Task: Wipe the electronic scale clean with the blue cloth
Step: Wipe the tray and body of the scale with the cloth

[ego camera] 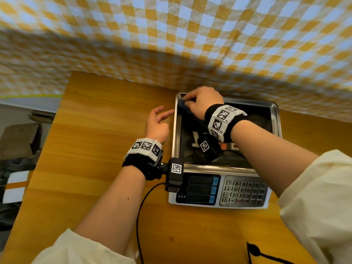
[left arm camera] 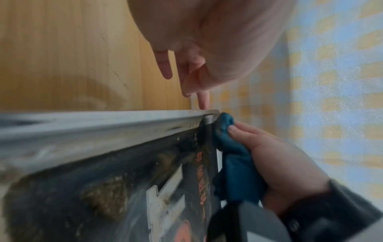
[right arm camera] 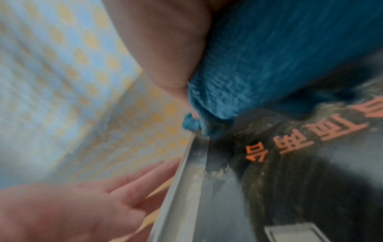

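The electronic scale sits on the wooden table, with a steel weighing tray on top that mirrors a dark picture. My right hand grips the bunched blue cloth and presses it into the tray's far left corner. In the left wrist view the cloth bulges from that hand's fingers against the tray rim. The right wrist view shows the cloth close up above the tray. My left hand lies beside the tray's left rim, fingers relaxed, one fingertip touching the rim.
The scale's display and keypad face me at the near side. A black cable runs across the wooden table from my left wrist. A yellow and white checked cloth hangs behind the table. Boxes stand off the table's left edge.
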